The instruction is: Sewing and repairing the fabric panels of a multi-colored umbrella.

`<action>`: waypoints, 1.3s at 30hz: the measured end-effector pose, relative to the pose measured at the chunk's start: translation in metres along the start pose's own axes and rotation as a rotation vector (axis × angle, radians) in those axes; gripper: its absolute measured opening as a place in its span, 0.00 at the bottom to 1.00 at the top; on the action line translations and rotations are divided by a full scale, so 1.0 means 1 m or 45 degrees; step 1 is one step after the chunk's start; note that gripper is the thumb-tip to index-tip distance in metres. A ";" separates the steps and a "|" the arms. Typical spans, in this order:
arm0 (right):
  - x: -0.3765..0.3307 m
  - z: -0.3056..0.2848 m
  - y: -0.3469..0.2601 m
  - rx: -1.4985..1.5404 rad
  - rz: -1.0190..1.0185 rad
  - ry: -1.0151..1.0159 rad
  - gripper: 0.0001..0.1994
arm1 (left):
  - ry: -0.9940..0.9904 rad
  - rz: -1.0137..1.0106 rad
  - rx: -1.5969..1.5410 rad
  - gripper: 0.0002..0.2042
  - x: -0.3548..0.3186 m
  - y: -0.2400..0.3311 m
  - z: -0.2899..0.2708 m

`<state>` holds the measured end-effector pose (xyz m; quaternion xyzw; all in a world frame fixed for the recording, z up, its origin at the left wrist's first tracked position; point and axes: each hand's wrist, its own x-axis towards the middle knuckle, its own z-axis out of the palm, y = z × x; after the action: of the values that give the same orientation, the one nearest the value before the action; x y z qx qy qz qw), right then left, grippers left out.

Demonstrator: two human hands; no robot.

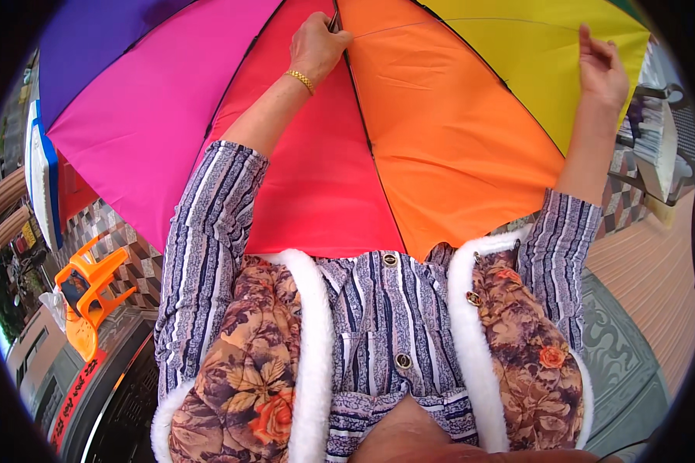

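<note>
A large open umbrella [448,139] fills the space in front of me, with purple, pink, red, orange and yellow panels and thin dark ribs. At the seam of the red and orange panels, my left hand [316,50] is closed on a dark rib [353,77]. A thin thread [471,19] stretches from beside that hand across the orange and yellow panels. Its other end meets my right hand [604,73], raised by the yellow panel with fingers pinched around it. Whether a needle is there is too small to tell.
An orange plastic chair [93,289] stands at the left on patterned tiles. Behind it is a white and blue board [45,174]. At the right, a dark rack-like thing [668,131] stands beyond the umbrella's edge, near a green patterned panel [614,355].
</note>
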<state>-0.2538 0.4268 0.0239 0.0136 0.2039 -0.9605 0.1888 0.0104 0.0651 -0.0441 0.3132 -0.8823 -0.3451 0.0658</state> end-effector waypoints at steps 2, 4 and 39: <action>0.003 0.030 -0.013 -0.511 -0.506 0.264 0.07 | 0.039 0.013 0.059 0.10 -0.002 -0.005 0.003; -0.001 0.024 -0.042 -0.405 -0.399 -0.050 0.07 | 0.061 0.052 0.078 0.11 -0.002 -0.007 0.007; -0.050 0.019 0.158 -0.545 0.715 -0.335 0.08 | -0.263 0.361 -0.394 0.06 0.020 -0.009 -0.018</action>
<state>-0.1482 0.3034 -0.0147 -0.0942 0.3624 -0.8005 0.4679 0.0056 0.0380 -0.0382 0.1353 -0.8561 -0.4938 0.0703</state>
